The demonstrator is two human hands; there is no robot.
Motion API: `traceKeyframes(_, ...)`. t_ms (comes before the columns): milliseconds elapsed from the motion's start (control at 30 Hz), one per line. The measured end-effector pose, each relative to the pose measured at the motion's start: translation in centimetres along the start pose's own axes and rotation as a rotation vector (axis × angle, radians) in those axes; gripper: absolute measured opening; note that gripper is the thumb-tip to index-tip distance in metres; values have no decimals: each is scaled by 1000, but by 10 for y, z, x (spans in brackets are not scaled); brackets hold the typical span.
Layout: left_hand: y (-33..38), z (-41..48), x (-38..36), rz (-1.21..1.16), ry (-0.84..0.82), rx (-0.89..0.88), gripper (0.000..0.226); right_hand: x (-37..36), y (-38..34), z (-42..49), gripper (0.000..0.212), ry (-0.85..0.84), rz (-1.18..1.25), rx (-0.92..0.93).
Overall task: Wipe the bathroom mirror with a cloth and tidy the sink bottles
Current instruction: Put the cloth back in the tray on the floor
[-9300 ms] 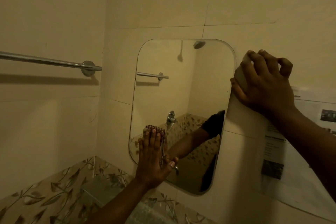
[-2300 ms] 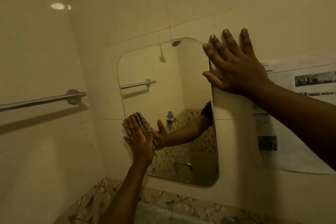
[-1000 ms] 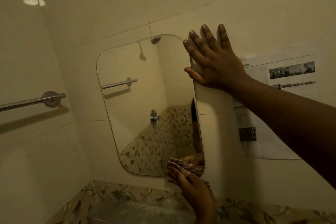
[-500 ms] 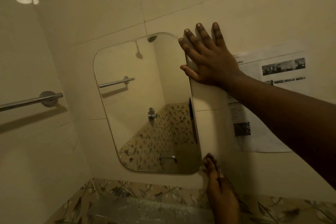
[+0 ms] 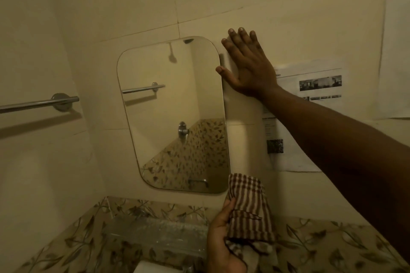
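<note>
Dim yellow light, cream-tiled wall. The rounded rectangular frameless mirror (image 5: pixel 173 115) sits left of centre. Its glass reflects a shower head, a rail and leaf-patterned tiles. No streaks or drips read on it, though the light is too poor to vouch for that.

Your right hand (image 5: pixel 246 68), upper centre: fingers straight and spread, palm flat on the wall just beside the mirror's upper right edge, thumb tip at the rim. It grips nothing and looks like a brace.

Your left hand (image 5: pixel 221 241), lower centre: fingers curled under the folded brown-and-white checked cloth (image 5: pixel 248 208), thumb along its left edge, clamped on it. The cloth is off the glass, held in front of the wall just below and right of the mirror's lower right corner.

Below the mirror, a clear glass shelf (image 5: pixel 155 235) stands against the leaf-patterned tile band (image 5: pixel 321 244). A sliver of white at the bottom edge may be the sink; cannot tell. Chrome towel rail (image 5: pixel 37 103) at left. Printed paper notice (image 5: pixel 310 104) on the wall at right, partly behind your forearm.

Progress, as judged: the wiping seems at or near its end, since the cloth is clear of the mirror. The bottle half is open. No bottles show anywhere in frame, so nothing says they are sorted. You likely need to look down toward the sink to find them.
</note>
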State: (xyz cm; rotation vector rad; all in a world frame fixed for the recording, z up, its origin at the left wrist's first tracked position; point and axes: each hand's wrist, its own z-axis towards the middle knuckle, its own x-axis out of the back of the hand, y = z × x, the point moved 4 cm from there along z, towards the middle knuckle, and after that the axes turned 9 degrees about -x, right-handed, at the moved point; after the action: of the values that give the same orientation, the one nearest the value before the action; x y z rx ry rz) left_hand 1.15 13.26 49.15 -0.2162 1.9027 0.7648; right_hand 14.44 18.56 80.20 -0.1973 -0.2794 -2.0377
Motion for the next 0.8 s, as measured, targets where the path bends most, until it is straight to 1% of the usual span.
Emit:
traceKeyframes(33, 36, -20, 17, -56, -174, 61, 56, 7, -2, -1, 73, 1, 96, -32)
traceKeyframes(67, 47, -52, 29, -92, -320, 90, 58, 15, -1, -2, 69, 4, 192, -77)
traceKeyframes(100, 38, -56, 35, -56, -267, 157, 61, 21, 1, -3, 66, 12, 291, -133)
traceKeyframes(133, 43, -64, 40, -121, -260, 187, 64, 29, 0, -6, 63, 28, 374, -187)
traceKeyframes(200, 38, -72, 43, -188, -312, 161, 67, 44, -10, -17, 56, 99, 428, -262)
traceKeyframes(233, 34, -72, 44, -183, -303, 182, 69, 54, -14, -27, 53, 146, 455, -275)
traceKeyframes(267, 34, -72, 46, -208, -255, 205, 70, 70, -16, -47, 52, 195, 500, -264)
traceKeyframes(333, 37, -66, 61, -190, -185, 125, 72, 106, -39, -104, 51, 223, 602, -177)
traceKeyframes(367, 3, -74, 74, -100, -97, 207, 73, 137, -32, -162, 51, 187, 545, -285)
traceKeyframes(400, -24, -88, 82, -28, -47, 246, 77, 161, -29, -213, 52, 116, 505, -407)
traceKeyframes(433, -26, -93, 81, 44, -96, 210, 81, 169, -38, -247, 54, 44, 574, -539)
traceKeyframes(500, -22, -94, 72, -127, -207, 214, 86, 178, -52, -309, 62, -116, 734, -882)
traceKeyframes(567, -14, -86, 65, -151, -205, 166, 81, 170, -65, -350, 73, -246, 984, -1291)
traceKeyframes(600, -12, -82, 64, -137, -203, 141, 76, 168, -73, -369, 79, -359, 1104, -1484)
traceKeyframes(633, -16, -79, 66, -102, -203, 123, 72, 167, -80, -389, 83, -467, 1218, -1632)
traceKeyframes(667, -25, -78, 69, -73, -207, 122, 68, 169, -86, -410, 85, -546, 1351, -1748)
traceKeyframes(700, -41, -79, 79, -13, -178, 145, 66, 175, -90, -437, 83, -570, 1462, -1844)
traceKeyframes(733, -58, -83, 90, 33, -159, 174, 64, 183, -95, -463, 75, -559, 1546, -1905)
traceKeyframes(767, -72, -85, 104, 106, -150, 188, 63, 190, -99, -483, 65, -546, 1575, -1943)
traceKeyframes(800, -91, -92, 119, 174, -142, 225, 62, 200, -102, -507, 56, -531, 1538, -1990)
